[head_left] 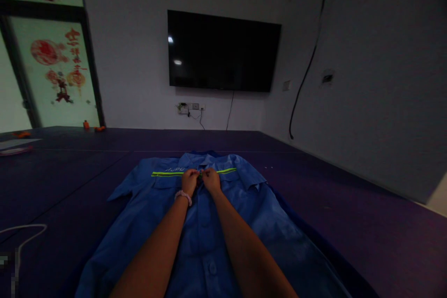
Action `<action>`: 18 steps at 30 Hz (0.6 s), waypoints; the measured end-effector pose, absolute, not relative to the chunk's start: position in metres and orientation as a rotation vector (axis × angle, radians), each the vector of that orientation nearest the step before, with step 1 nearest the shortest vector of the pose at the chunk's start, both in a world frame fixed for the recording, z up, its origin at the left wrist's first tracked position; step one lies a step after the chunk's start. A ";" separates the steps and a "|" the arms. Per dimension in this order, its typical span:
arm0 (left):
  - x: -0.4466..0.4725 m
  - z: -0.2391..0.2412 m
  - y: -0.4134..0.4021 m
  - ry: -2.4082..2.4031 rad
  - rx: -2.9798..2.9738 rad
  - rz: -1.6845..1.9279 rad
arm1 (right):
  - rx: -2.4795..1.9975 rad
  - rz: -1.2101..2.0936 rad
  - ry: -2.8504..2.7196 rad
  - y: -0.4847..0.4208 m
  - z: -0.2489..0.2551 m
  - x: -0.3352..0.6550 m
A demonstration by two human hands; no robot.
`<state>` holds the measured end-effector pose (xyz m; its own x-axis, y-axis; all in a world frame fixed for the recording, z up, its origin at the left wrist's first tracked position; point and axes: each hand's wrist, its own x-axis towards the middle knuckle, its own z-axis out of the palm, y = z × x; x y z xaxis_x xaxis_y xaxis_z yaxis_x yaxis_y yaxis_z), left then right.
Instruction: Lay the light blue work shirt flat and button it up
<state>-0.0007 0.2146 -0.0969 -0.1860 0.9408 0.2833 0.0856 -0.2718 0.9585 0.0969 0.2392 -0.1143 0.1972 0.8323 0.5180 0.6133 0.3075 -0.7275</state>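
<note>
A blue short-sleeved work shirt [275,216] lies spread out front side up, its collar at the far end. Across its chest runs a yellow-green stripe [167,174], with pale lettering above it on the left. At the upper front opening, my left hand [189,181] pinches the cloth, a pink band around its wrist. Close beside it, my right hand [211,181] has its fingers closed on the other edge of the opening. A small dark spot shows between the fingertips, too small to make out. Nearer me, a button [213,268] sits on the front strip.
Darker blue cloth [314,242] shows beneath the shirt, on a dark purple floor [349,223]. A white cable [31,226] lies at left. Small orange objects [86,125] stand by the glass door [52,70]. A television [223,51] and a hanging black cable [307,70] are on the walls.
</note>
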 end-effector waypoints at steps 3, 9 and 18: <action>-0.001 -0.097 0.215 1.250 1.355 1.556 | -1.372 0.267 -1.508 0.239 -0.115 0.098; -0.001 -0.098 0.216 1.259 1.345 1.570 | -1.350 0.313 -1.510 0.239 -0.115 0.098; -0.001 -0.096 0.216 1.278 1.346 1.559 | -1.348 0.322 -1.513 0.236 -0.113 0.097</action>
<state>-0.0010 0.2156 -0.0964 -0.2125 0.9364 0.2792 0.0904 -0.2657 0.9598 0.0972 0.2357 -0.1131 0.1684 0.8477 0.5030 0.5698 0.3327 -0.7514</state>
